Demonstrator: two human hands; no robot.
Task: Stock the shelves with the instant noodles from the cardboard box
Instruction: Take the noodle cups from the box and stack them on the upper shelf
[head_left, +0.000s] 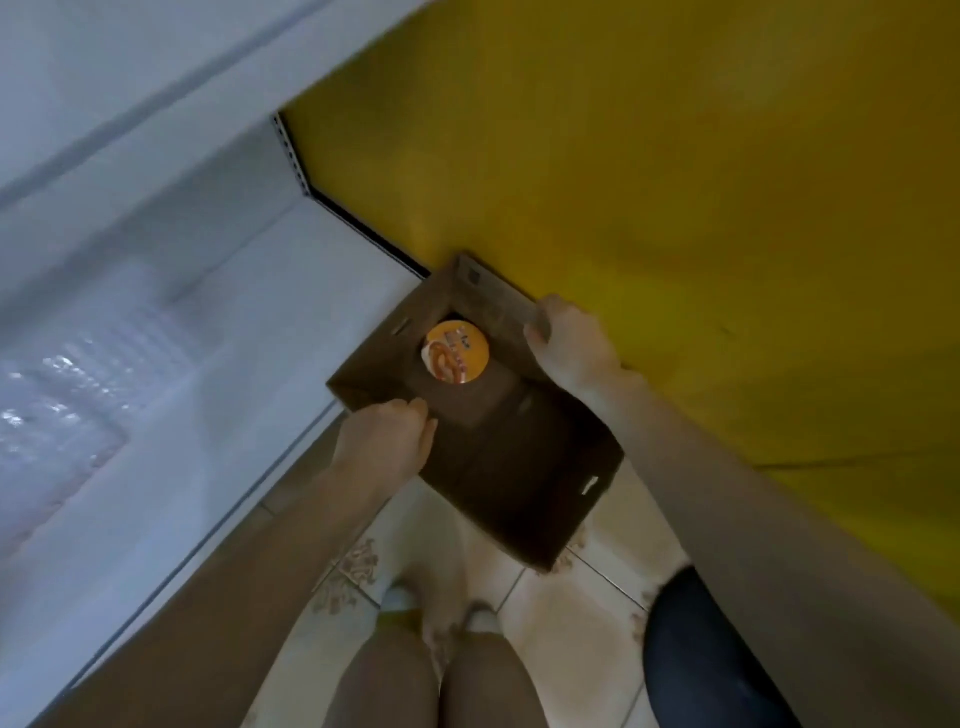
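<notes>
Knees, right hand gripping box, lid illegible

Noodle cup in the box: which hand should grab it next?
Left, probably. The left hand grips the near rim of the cardboard box, with open interior between it and the noodle cup. The right hand grips the far flap by the yellow wall, apparently holding it back.
</notes>
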